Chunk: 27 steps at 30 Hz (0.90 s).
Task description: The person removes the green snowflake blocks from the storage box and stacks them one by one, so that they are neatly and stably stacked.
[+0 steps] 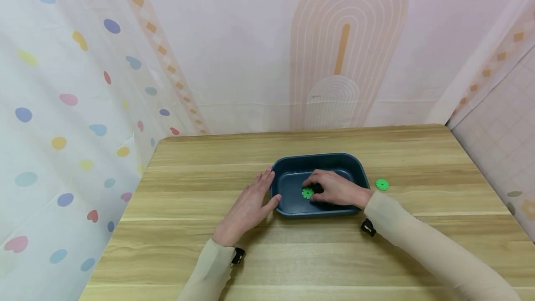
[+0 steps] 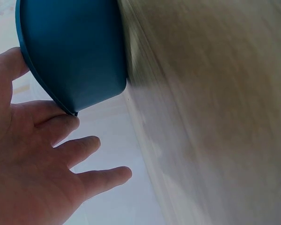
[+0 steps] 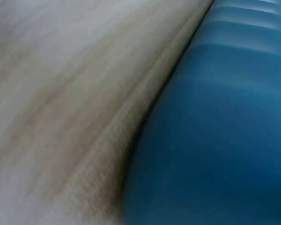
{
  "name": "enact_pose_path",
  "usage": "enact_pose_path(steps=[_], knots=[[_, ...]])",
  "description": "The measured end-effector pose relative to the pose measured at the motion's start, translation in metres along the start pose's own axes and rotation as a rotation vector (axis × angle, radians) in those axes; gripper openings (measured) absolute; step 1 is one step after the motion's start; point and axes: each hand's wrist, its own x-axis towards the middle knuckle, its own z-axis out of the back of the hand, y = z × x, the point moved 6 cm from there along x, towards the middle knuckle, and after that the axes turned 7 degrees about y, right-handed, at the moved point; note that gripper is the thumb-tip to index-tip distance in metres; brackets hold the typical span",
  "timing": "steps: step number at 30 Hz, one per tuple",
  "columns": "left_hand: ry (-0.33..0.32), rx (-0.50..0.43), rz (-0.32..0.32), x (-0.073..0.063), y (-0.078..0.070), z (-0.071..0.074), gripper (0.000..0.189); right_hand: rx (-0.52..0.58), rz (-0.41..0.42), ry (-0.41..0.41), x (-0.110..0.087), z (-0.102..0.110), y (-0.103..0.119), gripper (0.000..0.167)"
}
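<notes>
A dark blue rectangular tray (image 1: 288, 215) sits on the wooden table. Its left end is touched by my left hand (image 1: 246, 210), with fingers extended along the wall and thumb at the rim. In the left wrist view, the same hand (image 2: 42, 154) shows its fingers spread beside the tray's corner (image 2: 75, 56). Inside the tray, my right hand (image 1: 336, 188) reaches down with curled fingers. Its forefinger and thumb hold opposite edges of a green notched disc (image 1: 307, 193) with a small centre hole. The right wrist view shows only the tray's outer wall (image 3: 215, 131), and no fingers.
Another green notched disc (image 1: 382, 184) lies on the table (image 1: 200, 175) just right of the tray, close to my right sleeve (image 1: 405, 224). Patterned curtains (image 1: 251, 59) hang behind the table's back edge and along its left side.
</notes>
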Motion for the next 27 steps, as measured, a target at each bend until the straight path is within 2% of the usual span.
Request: enact_pose_path(steps=[11, 27], knots=[[-0.005, -0.004, -0.007, -0.0001, -0.0003, 0.0001, 0.071, -0.063, -0.020, 0.028, 0.0027, -0.0045, -0.0018, 0.038], [-0.017, 0.001, -0.010, -0.0007, -0.0030, 0.0009, 0.071, -0.076, -0.001, 0.021, -0.0001, -0.0045, 0.0018, 0.028]])
